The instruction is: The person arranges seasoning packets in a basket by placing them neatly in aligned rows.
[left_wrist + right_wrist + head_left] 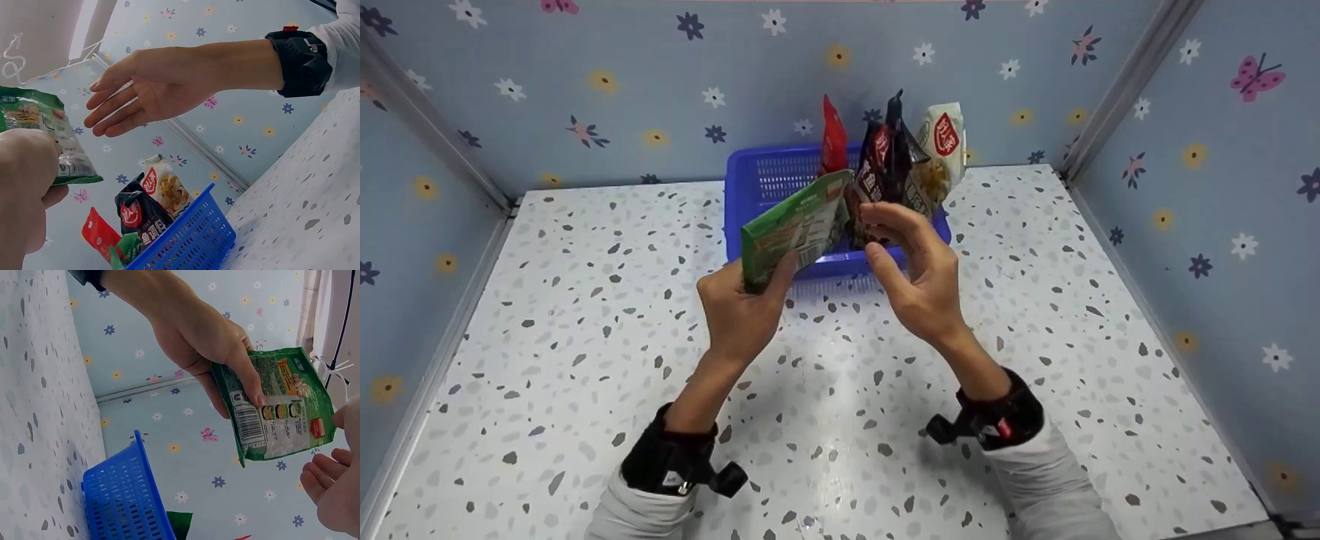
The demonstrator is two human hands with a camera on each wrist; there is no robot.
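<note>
My left hand point(741, 311) grips a green food packet point(791, 217) by its lower edge, above the front of a blue plastic basket point(737, 217). In the right wrist view, the packet point(281, 402) shows a barcode and small pictures, with the left thumb pressed on its face. To the packet's right is my right hand point(926, 281), fingers loosely bent and nothing held. The left wrist view shows that right hand point(154, 84) with its fingers extended, apart from the packet point(62, 138).
Inside the basket stand a red packet point(833, 139), a dark packet point(877, 161) and a white packet point(949, 142). Something green point(129, 244) also shows there. The speckled white table point(607, 300) is bounded by flower-patterned walls point(630, 75).
</note>
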